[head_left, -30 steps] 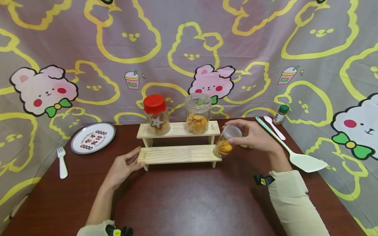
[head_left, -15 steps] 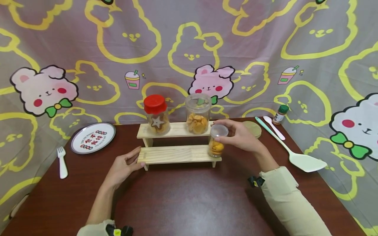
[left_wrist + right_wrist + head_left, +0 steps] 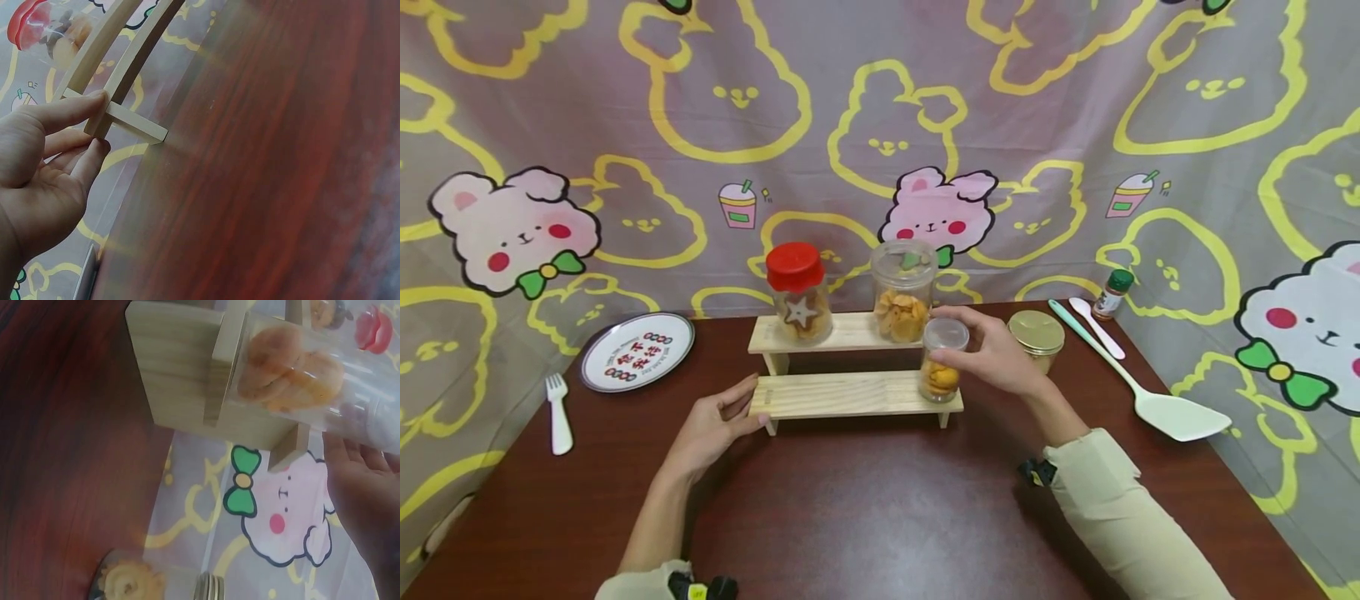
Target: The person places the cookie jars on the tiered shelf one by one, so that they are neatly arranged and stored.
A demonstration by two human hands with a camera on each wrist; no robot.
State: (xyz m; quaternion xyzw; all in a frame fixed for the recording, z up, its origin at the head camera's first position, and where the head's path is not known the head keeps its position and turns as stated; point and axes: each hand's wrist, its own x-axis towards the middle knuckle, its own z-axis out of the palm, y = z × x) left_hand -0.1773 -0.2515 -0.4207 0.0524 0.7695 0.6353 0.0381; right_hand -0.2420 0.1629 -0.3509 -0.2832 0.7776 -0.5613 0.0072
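Observation:
A small clear jar of yellow cookies (image 3: pixel 942 367) stands upright at the right end of the lower step of a wooden two-step rack (image 3: pixel 835 393). My right hand (image 3: pixel 1000 354) grips it near the top from the right; its base meets the board in the right wrist view. At the rack's other end, my left hand (image 3: pixel 709 432) pinches the lower board between thumb and fingers, as the left wrist view also shows. On the upper step are a red-lidded jar (image 3: pixel 803 296) and a wider clear-lidded jar (image 3: pixel 904 292), both holding snacks.
Just behind my right hand stands a gold-lidded jar (image 3: pixel 1036 332). Farther right are a pale spatula (image 3: pixel 1176 414), a white spoon (image 3: pixel 1097 327) and a green-capped bottle (image 3: pixel 1112 294). A plate (image 3: pixel 636 352) and fork (image 3: pixel 558 414) lie left. Patterned cloth hangs behind the table.
My right hand has carried the small jar leftward from the rack's right edge onto the lower step. The gold-lidded jar has come into fuller view. My left hand has stayed put.

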